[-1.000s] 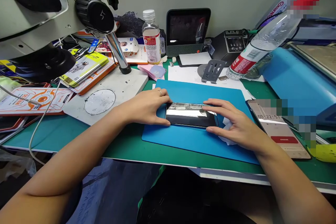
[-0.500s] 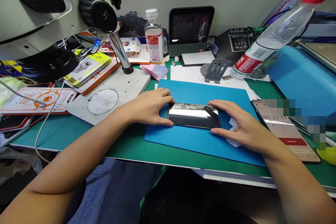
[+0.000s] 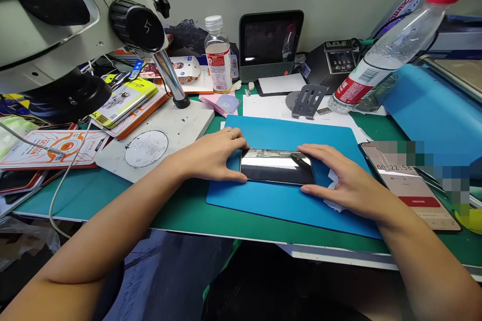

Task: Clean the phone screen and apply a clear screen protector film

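A black smartphone (image 3: 277, 167) lies lengthwise, glossy screen up, on a blue mat (image 3: 256, 198). Its screen mirrors a bright white band. My left hand (image 3: 220, 154), with a ring on one finger, grips the phone's left end between thumb and fingers along the two long edges. At the right end, my right hand (image 3: 341, 175) holds the same edges with its thumb at the near side and fingers at the far side. Crumpled white tissue (image 3: 333, 195) shows partly beneath my right hand.
A microscope (image 3: 75, 35) overhangs the left, its pale base (image 3: 188, 125) beside the mat. A second phone (image 3: 412, 185) showing a timer lies right. Behind stand a phone stand (image 3: 309, 101), a small bottle (image 3: 218, 60), a display (image 3: 271, 40) and a tilted red-capped bottle (image 3: 384, 60).
Both hands keep the same hold on the phone, which stays on the mat. The whole view has shifted slightly; the timer reads one second later.
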Demonstrator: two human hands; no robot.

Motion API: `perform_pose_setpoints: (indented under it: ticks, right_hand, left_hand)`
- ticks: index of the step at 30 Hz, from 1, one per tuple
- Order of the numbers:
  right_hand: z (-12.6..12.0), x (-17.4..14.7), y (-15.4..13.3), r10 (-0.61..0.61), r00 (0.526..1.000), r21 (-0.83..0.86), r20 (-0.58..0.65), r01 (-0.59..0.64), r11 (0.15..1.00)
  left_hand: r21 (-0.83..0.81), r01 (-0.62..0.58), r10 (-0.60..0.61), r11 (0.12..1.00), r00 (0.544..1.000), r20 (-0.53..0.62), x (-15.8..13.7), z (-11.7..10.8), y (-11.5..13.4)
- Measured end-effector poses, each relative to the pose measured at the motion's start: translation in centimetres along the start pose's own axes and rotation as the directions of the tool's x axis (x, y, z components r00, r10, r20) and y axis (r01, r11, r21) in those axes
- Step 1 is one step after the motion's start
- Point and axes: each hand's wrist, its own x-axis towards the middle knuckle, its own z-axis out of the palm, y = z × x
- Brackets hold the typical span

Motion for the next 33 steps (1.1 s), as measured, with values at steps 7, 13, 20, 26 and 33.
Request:
perform_pose_setpoints:
  ticks: [7,13,20,26,33]
  right_hand:
    - [0.08,-0.12,0.26,-0.014,1.000,-0.022,-0.005,0.014,1.000]
    - [0.08,-0.19,0.11,-0.020,1.000,-0.042,-0.008,0.019,0.999]
    - [0.01,-0.18,0.02,0.004,1.000,0.003,0.019,-0.004,1.000]
    - [-0.10,-0.30,0.13,0.001,1.000,0.013,0.010,-0.002,1.000]
    - [-0.14,-0.38,0.19,0.022,1.000,0.032,0.021,-0.022,0.999]
  left_hand:
    - [-0.026,-0.002,0.002,1.000,1.000,0.004,0.02,0.06,-0.05]
    - [-0.021,-0.017,0.017,1.000,1.000,-0.007,-0.01,0.23,-0.21]
    - [-0.021,-0.015,0.015,1.000,1.000,-0.006,-0.02,0.15,-0.15]
    - [-0.023,-0.011,0.011,1.000,1.000,-0.005,0.00,0.08,-0.15]
    - [-0.032,-0.009,0.009,0.999,1.000,-0.002,0.05,0.12,-0.24]
